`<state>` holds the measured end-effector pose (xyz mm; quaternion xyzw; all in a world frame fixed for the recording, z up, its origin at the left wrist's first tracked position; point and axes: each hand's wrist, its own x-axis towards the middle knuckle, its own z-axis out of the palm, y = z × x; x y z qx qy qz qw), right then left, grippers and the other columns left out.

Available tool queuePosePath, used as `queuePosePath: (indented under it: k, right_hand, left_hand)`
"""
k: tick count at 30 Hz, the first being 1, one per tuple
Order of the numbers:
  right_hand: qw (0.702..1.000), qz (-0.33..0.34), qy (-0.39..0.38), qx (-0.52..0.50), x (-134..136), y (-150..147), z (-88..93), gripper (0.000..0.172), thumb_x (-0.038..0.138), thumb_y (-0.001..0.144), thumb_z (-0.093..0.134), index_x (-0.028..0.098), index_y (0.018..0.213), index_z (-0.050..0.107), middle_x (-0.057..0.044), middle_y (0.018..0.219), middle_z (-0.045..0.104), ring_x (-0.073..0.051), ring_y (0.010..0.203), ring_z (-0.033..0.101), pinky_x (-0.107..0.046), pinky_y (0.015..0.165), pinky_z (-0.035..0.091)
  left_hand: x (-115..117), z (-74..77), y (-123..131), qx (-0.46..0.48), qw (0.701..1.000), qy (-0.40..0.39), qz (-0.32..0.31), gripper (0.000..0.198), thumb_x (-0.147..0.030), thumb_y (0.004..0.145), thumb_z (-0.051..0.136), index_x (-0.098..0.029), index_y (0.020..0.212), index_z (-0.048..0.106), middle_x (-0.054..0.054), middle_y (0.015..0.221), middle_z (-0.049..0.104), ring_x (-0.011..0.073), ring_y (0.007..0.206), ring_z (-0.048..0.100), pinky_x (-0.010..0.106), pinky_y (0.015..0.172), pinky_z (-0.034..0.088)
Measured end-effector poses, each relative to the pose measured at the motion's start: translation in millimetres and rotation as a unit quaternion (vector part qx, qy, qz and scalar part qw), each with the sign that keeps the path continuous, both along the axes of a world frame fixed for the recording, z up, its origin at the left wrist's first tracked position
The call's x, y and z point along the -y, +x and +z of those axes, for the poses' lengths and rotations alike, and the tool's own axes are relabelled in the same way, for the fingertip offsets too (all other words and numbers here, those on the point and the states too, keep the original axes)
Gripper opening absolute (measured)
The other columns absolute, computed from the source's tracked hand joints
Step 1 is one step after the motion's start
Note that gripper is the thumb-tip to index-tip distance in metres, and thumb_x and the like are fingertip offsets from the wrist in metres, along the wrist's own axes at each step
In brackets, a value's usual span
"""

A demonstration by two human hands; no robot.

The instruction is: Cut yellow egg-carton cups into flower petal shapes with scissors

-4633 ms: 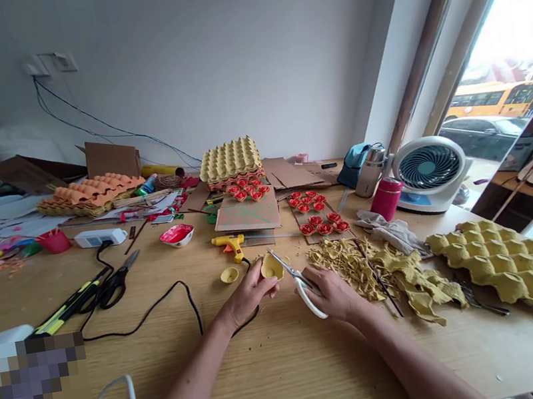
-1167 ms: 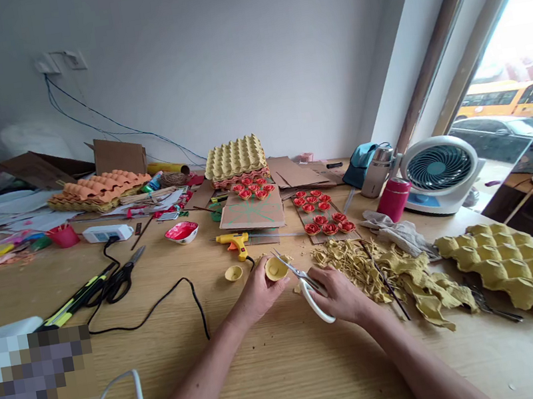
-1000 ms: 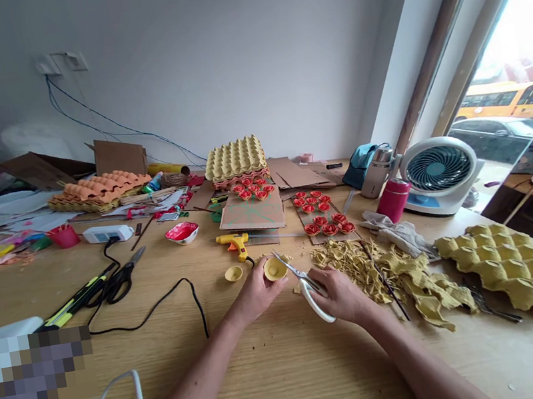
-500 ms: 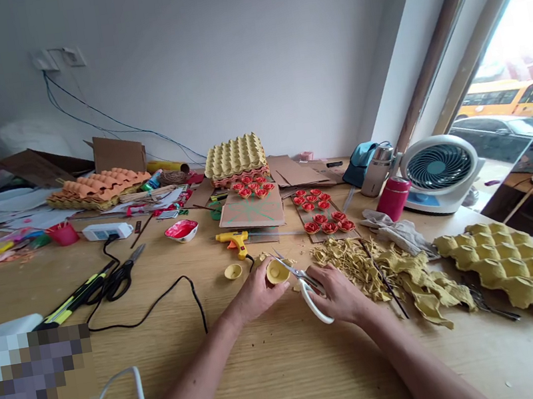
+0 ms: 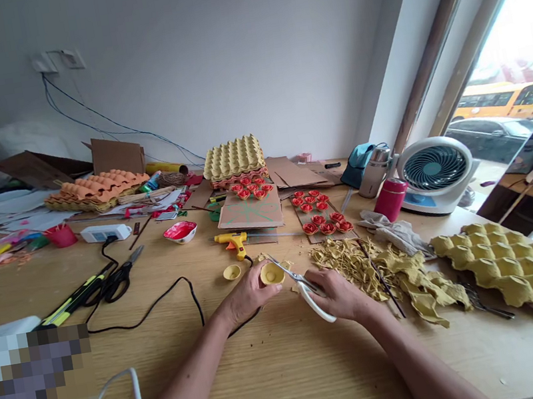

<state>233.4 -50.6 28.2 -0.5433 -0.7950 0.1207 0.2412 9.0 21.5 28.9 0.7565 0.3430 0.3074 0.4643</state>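
Between the thumb and fingers of my left hand is a small yellow egg-carton cup, its open side facing me. My right hand grips white-handled scissors, whose blades lie against the cup's right rim. On the table just left of the cup sits a second yellow cup. Torn yellow carton scraps are heaped beyond and to the right of my right hand. Behind my left hand lies a yellow glue gun.
Red paper-pulp flowers rest on cardboard at the back. At right are a yellow egg tray, a fan and a red can. Black scissors, a power strip and a red paint dish stand left.
My left hand has shifted slightly left with the cup, which now faces me more fully. The scissors' blades look closer together along the rim.
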Motion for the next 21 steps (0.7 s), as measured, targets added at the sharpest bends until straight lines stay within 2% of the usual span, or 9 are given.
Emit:
queuePosePath:
  k: [6,10,15,21]
  right_hand:
    - [1.000,-0.001,-0.019,-0.004,0,3,0.3,0.023,0.032,0.091,0.053,0.019,0.072,0.048,0.004,0.065,0.049,-0.010,0.058,0.040,-0.023,0.057,0.028]
    - [0.999,0.001,-0.034,-0.010,1,3,2.0,0.026,0.035,0.092,0.052,0.019,0.071,0.049,0.004,0.062,0.047,-0.009,0.056,0.038,-0.022,0.055,0.027]
    - [1.000,-0.006,0.002,0.020,0,0,-3.4,0.018,0.029,0.089,0.052,0.020,0.074,0.047,0.004,0.065,0.048,-0.011,0.058,0.039,-0.023,0.058,0.027]
    - [0.999,-0.014,0.027,0.035,1,-5,-6.1,0.015,0.029,0.086,0.052,0.020,0.077,0.044,0.003,0.065,0.048,-0.012,0.060,0.037,-0.026,0.066,0.029]
  left_hand:
    - [-2,4.7,1,0.017,0.998,-0.037,-0.044,0.046,-0.030,0.077,0.063,-0.015,0.119,0.055,0.007,0.108,0.067,0.0226,0.102,0.061,0.034,0.092,0.048]
    - [-3,5.7,1,0.019,0.998,-0.052,-0.037,0.049,-0.031,0.075,0.064,-0.015,0.120,0.055,0.008,0.109,0.068,0.0228,0.101,0.061,0.034,0.091,0.048]
    - [2,8.4,4,0.003,0.999,-0.033,-0.037,0.045,-0.029,0.076,0.063,-0.014,0.118,0.056,0.007,0.106,0.068,0.0228,0.099,0.062,0.036,0.090,0.048]
    - [9,14.0,7,-0.028,0.999,-0.015,-0.031,0.053,-0.026,0.074,0.064,-0.015,0.125,0.054,0.009,0.113,0.068,0.0226,0.101,0.063,0.037,0.094,0.047]
